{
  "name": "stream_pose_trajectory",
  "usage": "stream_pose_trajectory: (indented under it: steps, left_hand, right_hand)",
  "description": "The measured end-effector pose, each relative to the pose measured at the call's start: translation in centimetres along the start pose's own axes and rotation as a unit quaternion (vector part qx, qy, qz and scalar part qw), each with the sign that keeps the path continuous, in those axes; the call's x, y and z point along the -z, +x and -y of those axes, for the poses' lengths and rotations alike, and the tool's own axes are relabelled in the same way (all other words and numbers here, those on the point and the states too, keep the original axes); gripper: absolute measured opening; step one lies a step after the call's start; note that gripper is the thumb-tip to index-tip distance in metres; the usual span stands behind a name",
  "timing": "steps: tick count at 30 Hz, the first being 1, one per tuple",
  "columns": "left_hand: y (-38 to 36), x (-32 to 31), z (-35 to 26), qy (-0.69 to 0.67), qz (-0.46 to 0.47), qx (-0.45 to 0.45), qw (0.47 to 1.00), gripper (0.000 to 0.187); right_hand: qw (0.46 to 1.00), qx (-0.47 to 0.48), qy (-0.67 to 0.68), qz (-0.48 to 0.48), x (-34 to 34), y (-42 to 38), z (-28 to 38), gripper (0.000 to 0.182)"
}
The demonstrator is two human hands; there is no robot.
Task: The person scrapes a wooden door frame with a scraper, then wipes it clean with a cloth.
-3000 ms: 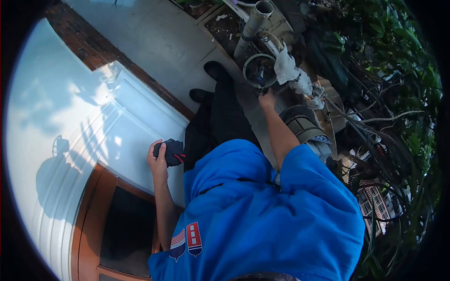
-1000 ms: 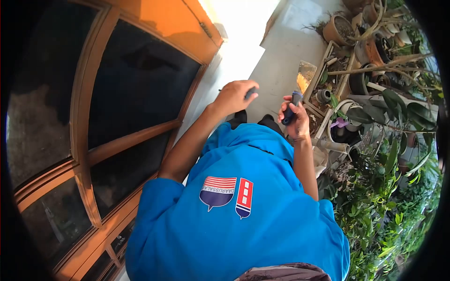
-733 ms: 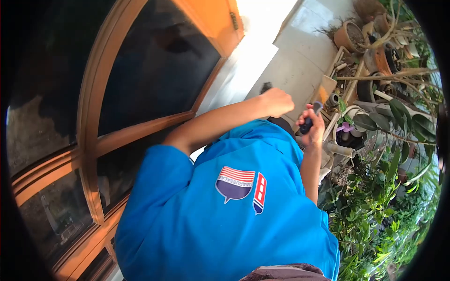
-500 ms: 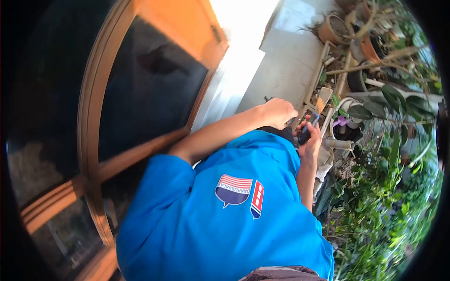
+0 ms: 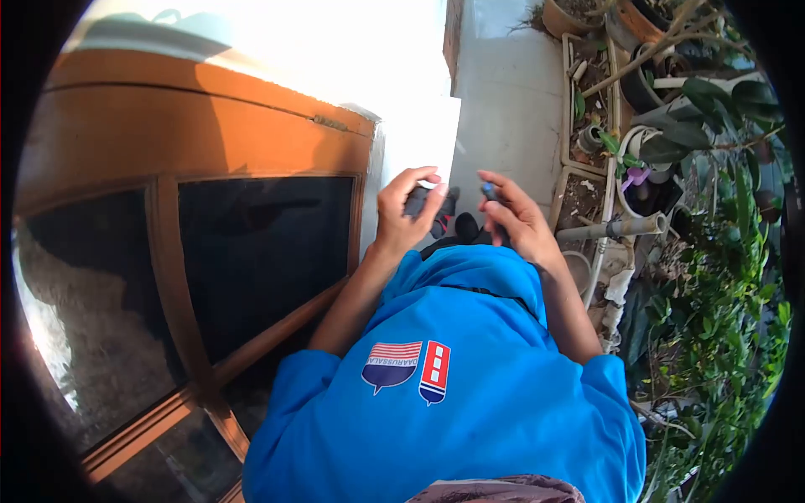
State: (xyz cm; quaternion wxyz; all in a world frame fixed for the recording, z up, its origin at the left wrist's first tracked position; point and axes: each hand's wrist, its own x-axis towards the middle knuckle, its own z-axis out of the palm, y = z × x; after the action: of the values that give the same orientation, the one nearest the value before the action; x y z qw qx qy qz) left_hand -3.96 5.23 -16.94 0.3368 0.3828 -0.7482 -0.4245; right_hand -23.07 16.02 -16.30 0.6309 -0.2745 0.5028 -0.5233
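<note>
My left hand [image 5: 402, 210] is raised in front of my waist, its fingers and thumb curled around a dark grey thing [image 5: 416, 201] whose kind I cannot tell. To its right, my right hand [image 5: 521, 225] holds a small tool with a blue end [image 5: 489, 190] between thumb and fingers; most of the tool is hidden by the hand. The two hands are apart, with a gap between them. Below that gap show dark shoes [image 5: 466, 225] on the floor. My blue shirt [image 5: 470, 352] fills the lower middle.
At left stands an orange-brown wooden frame [image 5: 268, 130] with dark glass panes [image 5: 268, 251], beside a bright white wall [image 5: 411, 142]. A pale tiled floor [image 5: 507, 109] runs ahead. Planters [image 5: 587, 201], a pipe [image 5: 620, 228], pots [image 5: 633, 29] and leafy plants [image 5: 704, 335] line the right.
My hands have moved left, away from the planters, and further apart. The dark-handled tool in my right hand has turned, so its blue end now shows. The view has rotated.
</note>
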Motion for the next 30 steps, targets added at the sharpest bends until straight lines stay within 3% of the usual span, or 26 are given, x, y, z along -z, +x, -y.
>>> stream_pose_trajectory:
  steps: [2,3,4,7,9,15,21,30]
  left_hand:
    - [-0.4,1.2,-0.3,0.005,-0.052,0.02,0.998,0.024]
    - [-0.6,1.7,-0.1,0.003,-0.064,0.026,0.998,0.026]
    - [-0.8,2.0,0.2,0.001,-0.077,0.032,0.997,0.027]
    - [-1.0,2.5,1.6,0.012,-0.103,0.005,0.995,0.031]
    - [-1.2,2.6,1.9,0.01,-0.104,0.029,0.994,0.033]
    - [0.1,2.8,3.7,0.042,-0.12,0.061,0.99,0.043]
    - [2.4,3.6,3.8,0.105,-0.125,0.089,0.983,0.038]
    - [3.4,5.4,1.8,0.064,-0.179,0.144,0.971,0.034]
  right_hand:
    - [0.999,-0.007,-0.024,0.022,-1.6,0.9,-0.3,0.044]
    - [0.995,-0.062,-0.053,0.059,-1.9,1.2,-0.1,0.046]
    - [0.994,0.021,-0.097,0.044,-3.1,1.9,-1.4,0.049]
    - [0.988,0.093,-0.117,0.032,-5.8,3.1,-3.6,0.054]
    - [0.968,0.196,-0.16,-0.003,-7.6,3.9,-5.6,0.056]
    - [0.983,0.148,-0.107,-0.032,-10.7,6.2,-6.6,0.057]
    - [0.987,0.148,-0.069,-0.009,-11.3,9.1,-6.2,0.057]
    - [0.985,0.156,-0.068,0.008,-13.4,10.3,-4.0,0.055]
